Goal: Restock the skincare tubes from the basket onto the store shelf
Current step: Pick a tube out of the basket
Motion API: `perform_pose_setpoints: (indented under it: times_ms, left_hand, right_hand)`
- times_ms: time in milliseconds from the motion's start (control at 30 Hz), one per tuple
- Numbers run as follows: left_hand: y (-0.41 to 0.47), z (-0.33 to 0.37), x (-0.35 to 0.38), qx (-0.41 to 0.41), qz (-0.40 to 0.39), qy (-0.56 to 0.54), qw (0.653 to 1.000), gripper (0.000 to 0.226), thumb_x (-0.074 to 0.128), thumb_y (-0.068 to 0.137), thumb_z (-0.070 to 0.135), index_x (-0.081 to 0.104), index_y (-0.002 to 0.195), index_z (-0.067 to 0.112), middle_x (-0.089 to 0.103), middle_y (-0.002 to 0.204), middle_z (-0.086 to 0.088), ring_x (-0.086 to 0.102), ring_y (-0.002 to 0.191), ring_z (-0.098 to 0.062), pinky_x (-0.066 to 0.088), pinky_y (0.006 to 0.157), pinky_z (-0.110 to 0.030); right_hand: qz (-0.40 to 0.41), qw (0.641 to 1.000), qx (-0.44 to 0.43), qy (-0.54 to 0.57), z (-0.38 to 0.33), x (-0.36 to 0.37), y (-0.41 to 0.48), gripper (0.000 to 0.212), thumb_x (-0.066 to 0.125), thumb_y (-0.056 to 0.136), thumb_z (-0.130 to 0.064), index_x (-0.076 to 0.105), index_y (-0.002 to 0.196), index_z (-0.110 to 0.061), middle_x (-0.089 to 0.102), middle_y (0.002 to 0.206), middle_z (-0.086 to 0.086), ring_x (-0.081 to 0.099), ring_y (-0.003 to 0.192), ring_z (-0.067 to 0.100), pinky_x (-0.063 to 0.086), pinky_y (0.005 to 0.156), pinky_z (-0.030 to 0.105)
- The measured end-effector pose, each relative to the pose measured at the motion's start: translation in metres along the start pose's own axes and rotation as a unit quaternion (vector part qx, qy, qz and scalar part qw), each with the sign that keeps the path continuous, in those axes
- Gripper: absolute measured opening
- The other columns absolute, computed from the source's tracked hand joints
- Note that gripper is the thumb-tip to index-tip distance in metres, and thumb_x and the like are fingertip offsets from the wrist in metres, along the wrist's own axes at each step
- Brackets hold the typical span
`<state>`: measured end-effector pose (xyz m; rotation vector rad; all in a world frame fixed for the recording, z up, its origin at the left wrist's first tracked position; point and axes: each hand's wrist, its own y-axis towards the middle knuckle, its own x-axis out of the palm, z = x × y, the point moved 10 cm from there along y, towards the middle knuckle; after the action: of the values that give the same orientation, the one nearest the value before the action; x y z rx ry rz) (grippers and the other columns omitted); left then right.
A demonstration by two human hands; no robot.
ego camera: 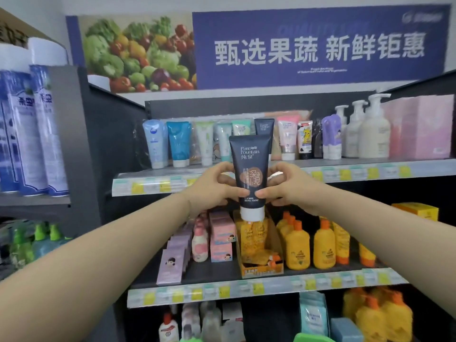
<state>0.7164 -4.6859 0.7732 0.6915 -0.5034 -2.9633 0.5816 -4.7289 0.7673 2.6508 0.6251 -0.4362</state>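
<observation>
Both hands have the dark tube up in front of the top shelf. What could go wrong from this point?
1. The row on the top shelf is tightly packed; pushing the dark tube in by its matching tube could topple the pink tube beside it.
2. The left hand and right hand pinch only its lower part, so it might slip and fall onto the orange pouch box below.

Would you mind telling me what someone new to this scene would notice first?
The dark tube at the centre draws the eye first, held cap down between the left hand and the right hand in front of the top shelf. Above it, a big blue banner with white lettering and a photo of vegetables spans the wall. Bright yellow bottles stand on the shelf below, to the right.
</observation>
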Motion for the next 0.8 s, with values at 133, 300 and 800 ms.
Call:
perform_pose_setpoints:
  times_ms: [133,300,800]
  left_hand:
    - [0.024,0.015,-0.003,0.014,0.005,-0.016,1.0,0.046,0.072,0.08,0.006,0.051,0.119,0.016,0.071,0.099,-0.003,0.067,0.079,-0.015,0.047,0.077,-0.034]
    - [0.054,0.037,0.0,0.03,0.022,-0.011,0.999,0.046,0.072,0.081,0.008,0.05,0.121,0.012,0.071,0.096,-0.005,0.067,0.078,-0.017,0.046,0.076,-0.032]
    - [0.157,0.058,0.012,0.037,0.109,-0.061,0.992,0.047,0.07,0.08,-0.005,0.055,0.123,0.007,0.069,0.088,-0.014,0.068,0.067,-0.019,0.052,0.053,-0.018]
  right_hand:
    - [0.023,0.999,-0.02,-0.008,-0.016,-0.024,0.016,0.045,0.077,0.076,-0.004,0.05,0.111,-0.011,0.066,0.084,0.007,0.067,0.081,0.022,0.054,0.073,0.037]
    - [0.035,0.998,-0.04,-0.019,-0.029,-0.052,0.036,0.042,0.077,0.077,-0.004,0.051,0.109,-0.011,0.068,0.085,0.01,0.068,0.077,0.023,0.053,0.079,0.041]
    - [0.104,0.988,-0.082,-0.079,-0.027,-0.132,0.12,0.047,0.08,0.075,-0.015,0.061,0.117,-0.019,0.07,0.088,0.011,0.066,0.073,0.019,0.056,0.073,0.032]
